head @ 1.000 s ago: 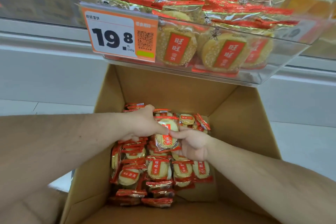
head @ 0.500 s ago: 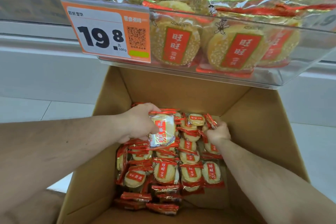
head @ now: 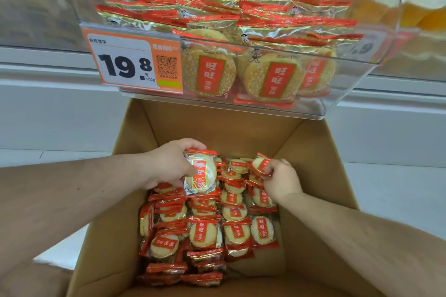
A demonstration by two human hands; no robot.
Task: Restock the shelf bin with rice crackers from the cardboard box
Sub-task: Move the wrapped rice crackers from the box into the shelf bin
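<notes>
From my remote seat, I see both hands down inside the open cardboard box [head: 169, 128], which stands on the floor directly below the clear shelf bin [head: 342, 94]. The left hand [head: 169, 166] grips a stack of rice cracker packets [head: 200, 173], fingers curled over the top edge and thumb pressed against the face of the front packet, so the grasp is closed firmly around the bundle; how many packets lie behind the front one I cannot tell. The stack is held upright, lifted just above the loose packets [head: 207, 231] that cover the left and middle of the box floor. The right hand [head: 282, 181] is at the far right corner of the pile, its fingers curled tightly and pinching a single packet [head: 261, 164] by its red edge, the packet tilted and raised a little from its neighbours. Bare cardboard shows at the near right of the box floor. Above, the bin already carries rows of the same red-and-gold packets [head: 217, 0], some standing face-out against its clear front wall. An orange-and-white price tag [head: 132, 62] reading 19.8 is fixed to the bin's front left. Neither hand is touching the bin.
</notes>
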